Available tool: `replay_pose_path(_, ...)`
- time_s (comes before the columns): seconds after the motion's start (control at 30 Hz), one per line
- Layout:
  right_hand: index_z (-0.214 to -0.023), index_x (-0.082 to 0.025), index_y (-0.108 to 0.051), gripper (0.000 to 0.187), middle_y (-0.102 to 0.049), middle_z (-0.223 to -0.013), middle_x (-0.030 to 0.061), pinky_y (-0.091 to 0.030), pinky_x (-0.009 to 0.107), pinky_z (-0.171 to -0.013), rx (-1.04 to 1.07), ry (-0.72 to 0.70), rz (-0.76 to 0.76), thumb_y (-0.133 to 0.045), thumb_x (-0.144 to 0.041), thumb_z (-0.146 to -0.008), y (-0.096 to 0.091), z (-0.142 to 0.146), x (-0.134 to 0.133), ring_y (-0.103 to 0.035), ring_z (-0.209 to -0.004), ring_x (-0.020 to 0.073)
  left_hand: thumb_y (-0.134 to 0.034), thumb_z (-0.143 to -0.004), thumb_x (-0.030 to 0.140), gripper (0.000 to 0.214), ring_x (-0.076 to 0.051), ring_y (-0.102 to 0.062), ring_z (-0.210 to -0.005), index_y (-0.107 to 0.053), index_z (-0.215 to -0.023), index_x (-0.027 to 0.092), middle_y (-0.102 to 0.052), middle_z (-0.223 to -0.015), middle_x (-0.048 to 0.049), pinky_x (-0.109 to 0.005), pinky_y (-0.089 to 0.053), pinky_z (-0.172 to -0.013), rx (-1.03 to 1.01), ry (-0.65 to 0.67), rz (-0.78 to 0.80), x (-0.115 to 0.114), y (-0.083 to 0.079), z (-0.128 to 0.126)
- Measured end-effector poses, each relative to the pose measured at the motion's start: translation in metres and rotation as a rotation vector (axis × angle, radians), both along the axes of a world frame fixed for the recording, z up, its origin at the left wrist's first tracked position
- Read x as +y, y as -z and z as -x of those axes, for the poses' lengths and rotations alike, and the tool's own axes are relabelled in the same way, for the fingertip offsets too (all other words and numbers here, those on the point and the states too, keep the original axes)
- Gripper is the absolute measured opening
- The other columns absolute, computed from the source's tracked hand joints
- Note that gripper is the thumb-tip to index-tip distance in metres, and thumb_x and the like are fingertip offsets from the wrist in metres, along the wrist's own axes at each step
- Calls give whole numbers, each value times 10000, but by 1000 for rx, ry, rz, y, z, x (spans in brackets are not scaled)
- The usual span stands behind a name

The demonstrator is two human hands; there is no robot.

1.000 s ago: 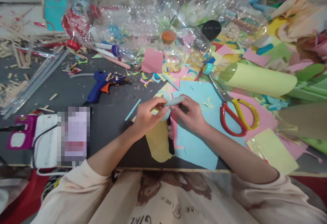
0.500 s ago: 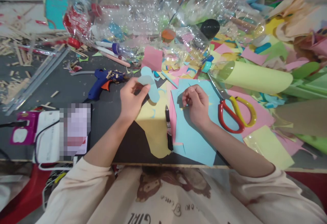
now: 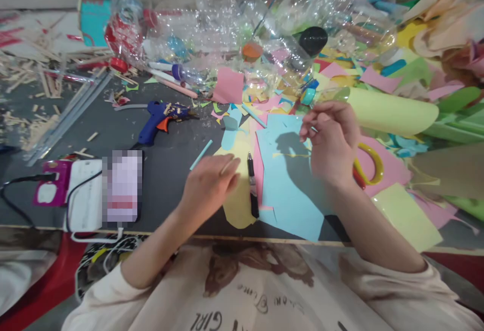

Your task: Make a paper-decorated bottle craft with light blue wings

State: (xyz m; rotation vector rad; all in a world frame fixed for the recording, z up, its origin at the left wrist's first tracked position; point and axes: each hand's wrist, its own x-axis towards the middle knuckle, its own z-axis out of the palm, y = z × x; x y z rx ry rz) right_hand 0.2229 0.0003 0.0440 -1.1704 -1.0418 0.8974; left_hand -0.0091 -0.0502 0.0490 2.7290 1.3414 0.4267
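My left hand (image 3: 209, 182) is palm down over the yellow paper (image 3: 238, 210), its fingers curled. A thin tan strip shows at the fingers; whether they grip it is unclear. Beside the knuckles is a thin light-blue stick (image 3: 201, 154). The light-blue rounded paper cutout (image 3: 229, 137) rests just beyond this hand, apart from it. My right hand (image 3: 335, 142) is raised over the right side of the light-blue sheet (image 3: 280, 190), fingertips pinched together; what they hold is too small to make out. It partly hides the scissors (image 3: 372, 164) with red and yellow handles. A black pen (image 3: 252, 185) lies between the hands.
A blue glue gun (image 3: 153, 124) lies left, with clear glue sticks (image 3: 71, 114) and wood bits beyond. A phone (image 3: 123, 185) and white power bank (image 3: 85, 195) sit near the front edge. Plastic bottles (image 3: 212, 23) and paper scraps fill the back; a yellow-green paper roll (image 3: 393, 112) lies right.
My left hand has let go of the light-blue cutout and drawn back toward me. My right hand has moved right, from the blue sheet to over the scissors. The light-blue stick has come into view.
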Motion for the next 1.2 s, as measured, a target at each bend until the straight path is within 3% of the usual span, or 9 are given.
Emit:
replay_pose_path(0.1, -902, -234, -619, 60, -667, -778, -8, -517, 278, -612, -191, -152, 27, -578, -268, -876, -4, -16, -9, -626, -673, 136, -464, -982, 309, 430, -275, -587, -1259, -518, -1366, 125, -616, -1366, -158, -405, -485, -1031, 139, 15, 32, -25, 14, 3)
replay_pose_path(0.2, -959, -224, -667, 124, -737, -947, 53, -562, 376, -772, -657, -350, 47, -565, -283, -918, 2, -24, -25, -688, -886, 211, -452, -984, 371, 508, -293, -504, -1359, -460, -1437, 142, -545, -1452, -155, -445, -412, -1113, 180, -10, 110, -36, 25, 13)
replay_pose_path(0.3, -1064, -189, -673, 236, -740, -1098, 118, -545, 496, -921, -985, -534, -117, -478, -287, -974, 14, -23, -49, -668, -1069, 281, -454, -980, 352, 529, -300, -469, -1390, -421, -1470, 156, -511, -1482, -156, -464, -378, -1142, 185, -80, 117, -34, 28, 22)
replay_pose_path(0.43, -1289, -164, -574, 423, -587, -1402, 179, -484, 543, -1043, -1237, -494, -148, -451, -432, -985, 30, -12, -85, -504, -1343, 331, -462, -971, 226, 493, -305, -493, -1368, -412, -1452, 129, -525, -1462, -179, -465, -414, -1113, 112, -79, 28, -29, 22, 18)
replay_pose_path(0.5, -1403, -162, -470, 616, -513, -1468, 206, -462, 555, -1065, -1270, -466, -137, -471, -568, -939, 35, -7, -100, -439, -1398, 352, -474, -967, 210, 493, -289, -504, -1360, -406, -1452, 154, -546, -1444, -162, -460, -425, -1111, 28, 4, 20, -29, 20, 9)
replay_pose_path(0.7, -1577, -206, -112, 745, -455, -1515, 201, -424, 557, -1101, -1240, -418, -49, -444, -483, -970, 40, -4, -119, -422, -1417, 345, -481, -980, 300, 380, -240, -546, -1326, -542, -1335, 177, -622, -1367, -132, -437, -464, -1094, -27, 275, 159, -36, 26, -11)
replay_pose_path(0.83, -1586, -242, -80, 715, -473, -1500, 181, -467, 530, -1074, -1188, -459, -28, -428, -428, -989, 35, -12, -118, -451, -1396, 332, -513, -962, 306, 304, -275, -533, -1341, -609, -1189, 128, -615, -1362, -181, -455, -491, -1080, -37, 246, 142, -29, 28, 1)
replay_pose_path(1.0, -1570, -286, -181, 653, -605, -1331, 159, -545, 511, -969, -1110, -352, -30, -466, -284, -983, 31, -22, -113, -595, -1231, 315, -479, -896, 99, 235, -289, -544, -1331, -614, -1081, 156, -619, -1358, -166, -478, -501, -1084, -81, 131, 134, -14, 26, 21)
replay_pose_path(1.2, -1600, -214, -38, 912, -444, -1527, 208, -463, 570, -1063, -1260, -450, -37, -457, -636, -908, 36, -23, -120, -455, -1391, 370, -491, -864, 38, 465, -259, -634, -1212, -511, -1294, 214, -658, -1282, -142, -431, -572, -972, -247, 0, -33, -14, 23, 18)
